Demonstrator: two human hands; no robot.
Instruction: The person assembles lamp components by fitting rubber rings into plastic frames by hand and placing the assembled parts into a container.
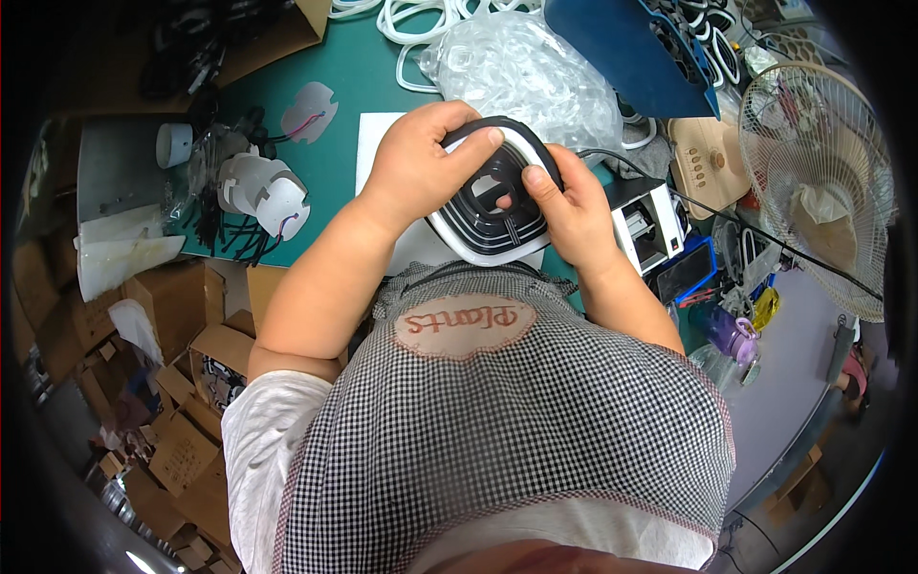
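Observation:
Both my hands hold a rounded-square black-and-white housing (469, 222) above the table, close to my apron. It has a dark hollow inside, a white rim and an opening in the middle. My left hand (416, 163) grips the upper left edge, thumb pressed on the white rim. At the right edge my right hand (581, 210) is closed round the housing, its thumb also on the rim. A fingertip shows through the opening. Beneath lies a white sheet (375, 136), partly covered by my arms and the housing.
Behind the housing sits a clear plastic bag (521, 72) of parts, beside white rings (411, 24) and a blue bin (612, 48). Thin plates with wires (263, 191) lie left. A white device (650, 228), a cable and a fan (813, 182) stand right; cardboard boxes (182, 454) fill the lower left.

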